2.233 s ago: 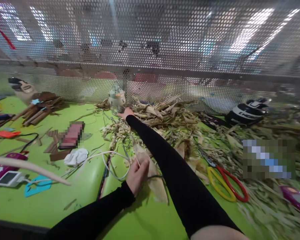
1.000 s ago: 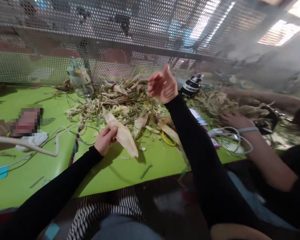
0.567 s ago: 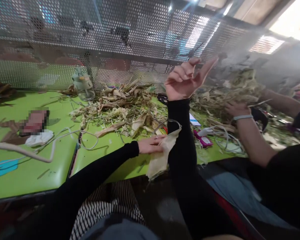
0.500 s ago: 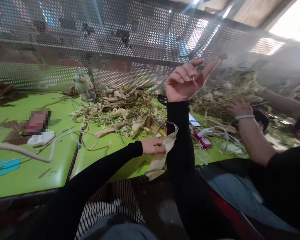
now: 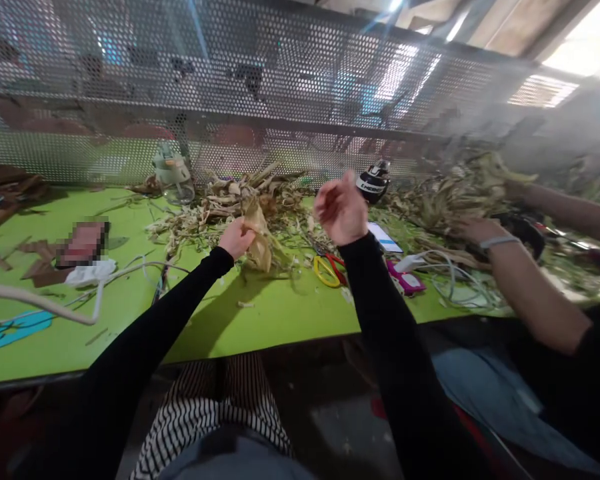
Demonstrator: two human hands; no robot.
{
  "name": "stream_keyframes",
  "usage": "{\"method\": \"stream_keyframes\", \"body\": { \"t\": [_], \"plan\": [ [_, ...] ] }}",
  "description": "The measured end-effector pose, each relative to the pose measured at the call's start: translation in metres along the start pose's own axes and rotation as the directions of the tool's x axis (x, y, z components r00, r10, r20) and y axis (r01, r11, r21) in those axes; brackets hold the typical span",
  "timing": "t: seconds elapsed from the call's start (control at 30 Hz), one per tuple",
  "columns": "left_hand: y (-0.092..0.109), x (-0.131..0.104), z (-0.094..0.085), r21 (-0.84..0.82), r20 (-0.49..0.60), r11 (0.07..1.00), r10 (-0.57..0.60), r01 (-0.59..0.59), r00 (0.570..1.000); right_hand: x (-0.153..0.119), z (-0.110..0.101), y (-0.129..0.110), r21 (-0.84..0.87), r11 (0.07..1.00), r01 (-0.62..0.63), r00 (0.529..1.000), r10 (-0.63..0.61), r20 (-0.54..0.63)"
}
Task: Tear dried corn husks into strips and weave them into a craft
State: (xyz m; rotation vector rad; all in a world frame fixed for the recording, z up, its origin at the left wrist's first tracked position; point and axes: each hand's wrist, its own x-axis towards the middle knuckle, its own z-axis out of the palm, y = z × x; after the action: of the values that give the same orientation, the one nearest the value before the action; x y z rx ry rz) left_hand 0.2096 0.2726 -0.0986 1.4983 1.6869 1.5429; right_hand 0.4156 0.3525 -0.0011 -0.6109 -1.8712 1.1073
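The left hand (image 5: 237,240) pinches one thin, pale tan, dry leaf sheet (image 5: 260,253), which hangs at its fingertips in front of the leaf pile. The right hand (image 5: 345,210) is raised, its fingers loosely bent, not closed; it is blurred, and nothing shows in it. The step in hand looks like handling this single leaf with the left hand alone. Any two-handed move on it would call for lowering the right hand to the leaf's free edge and a light grip, as something so papery could split.

Just below the right hand lies one pair of scissors with yellow and red loop handles (image 5: 317,272). Behind that hand stands one black bottle with white lettering (image 5: 373,185); to its right lie one lit phone (image 5: 384,237) and one purple device (image 5: 405,281) beside a white cable.

Beyond the left hand spreads a tangled heap of dry tan leaves (image 5: 230,200), too mixed to count, with one clear bottle with a pale green lid (image 5: 173,175) at its far left. Further left of that hand are one white crumpled tissue (image 5: 91,272) and one flat blue piece (image 5: 23,328). Well to the right, a co-worker's hand (image 5: 483,231) rests by more leaves.
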Motion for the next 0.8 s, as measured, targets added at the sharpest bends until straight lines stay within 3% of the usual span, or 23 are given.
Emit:
{"method": "stream_keyframes", "body": {
  "t": [0.07, 0.1, 0.17, 0.23, 0.3, 0.37, 0.47, 0.57, 0.8],
  "plan": [
    [0.007, -0.024, -0.006, -0.058, -0.023, 0.997, 0.059, -0.06, 0.998, -0.013, 0.011, 0.035, -0.175, 0.98, -0.095, 0.98, 0.123, 0.157],
    [0.01, -0.039, -0.009, -0.104, -0.031, 0.992, 0.075, -0.078, 0.997, -0.018, 0.016, 0.05, -0.284, 0.955, -0.083, 0.967, 0.146, 0.208],
    [0.015, -0.073, -0.016, -0.226, -0.02, 0.974, 0.032, -0.036, 0.999, -0.024, 0.029, 0.073, -0.489, 0.871, 0.043, 0.935, 0.137, 0.326],
    [0.016, -0.101, -0.021, -0.31, 0.072, 0.95, -0.027, 0.048, 0.997, -0.024, 0.047, 0.086, -0.649, 0.738, 0.185, 0.894, 0.148, 0.424],
    [0.015, -0.119, -0.024, -0.353, 0.101, 0.933, -0.03, 0.064, 0.994, -0.019, 0.07, 0.09, -0.754, 0.624, 0.206, 0.885, 0.211, 0.416],
    [0.013, -0.125, -0.025, -0.374, 0.097, 0.925, -0.031, 0.065, 0.995, -0.009, 0.093, 0.09, -0.818, 0.558, 0.141, 0.898, 0.276, 0.343],
    [0.011, -0.123, -0.025, -0.382, 0.117, 0.921, -0.031, 0.073, 0.993, 0.007, 0.115, 0.088, -0.855, 0.487, 0.18, 0.856, 0.351, 0.38],
    [0.007, -0.121, -0.025, -0.412, 0.15, 0.905, -0.048, 0.106, 0.988, 0.019, 0.122, 0.088, -0.862, 0.456, 0.221, 0.821, 0.389, 0.417],
    [-0.006, -0.123, -0.034, -0.47, 0.17, 0.862, -0.122, 0.189, 0.978, 0.017, 0.139, 0.088, -0.863, 0.445, 0.24, 0.834, 0.36, 0.418]
  ]
}}
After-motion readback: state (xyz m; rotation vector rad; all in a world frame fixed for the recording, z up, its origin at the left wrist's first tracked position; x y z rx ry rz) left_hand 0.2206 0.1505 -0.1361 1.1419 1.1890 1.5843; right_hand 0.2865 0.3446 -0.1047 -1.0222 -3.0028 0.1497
